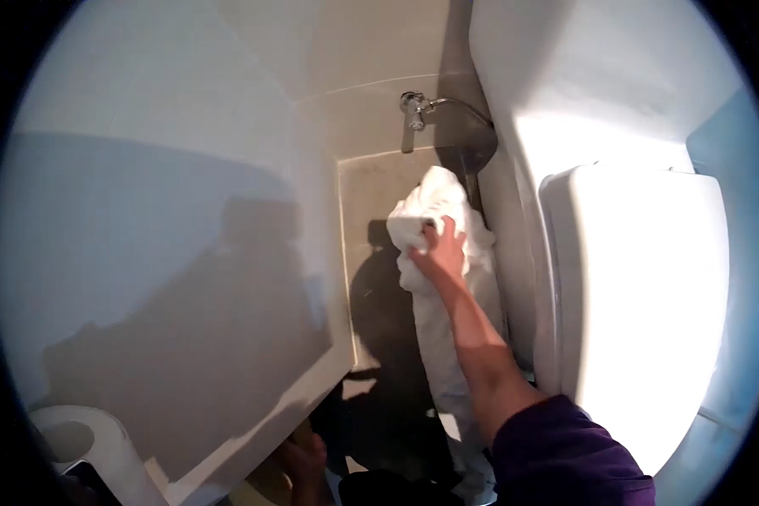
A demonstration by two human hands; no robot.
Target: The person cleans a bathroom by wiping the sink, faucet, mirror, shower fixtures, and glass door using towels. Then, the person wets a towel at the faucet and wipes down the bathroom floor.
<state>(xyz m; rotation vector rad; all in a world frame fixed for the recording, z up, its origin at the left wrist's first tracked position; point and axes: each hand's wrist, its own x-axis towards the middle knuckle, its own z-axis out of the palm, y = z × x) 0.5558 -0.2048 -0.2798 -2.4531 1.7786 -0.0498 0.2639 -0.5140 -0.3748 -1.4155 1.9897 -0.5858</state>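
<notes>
My right hand (441,253) reaches forward and down with its fingers curled into a bunched white towel (434,202). The towel looks thick and soft. It lies on the floor alongside the toilet, and a long part of it trails back under my forearm toward the bottom of the view. My left hand (305,455) is low in the view, in shadow beside the end of the wall. Its fingers are mostly hidden, so what it touches is unclear.
A white toilet with its lid (649,304) down stands on the right. A chrome valve (413,111) with a hose sticks out of the back wall. The pale left wall (169,253) bounds the narrow floor (371,312). A toilet paper roll (101,451) is at lower left.
</notes>
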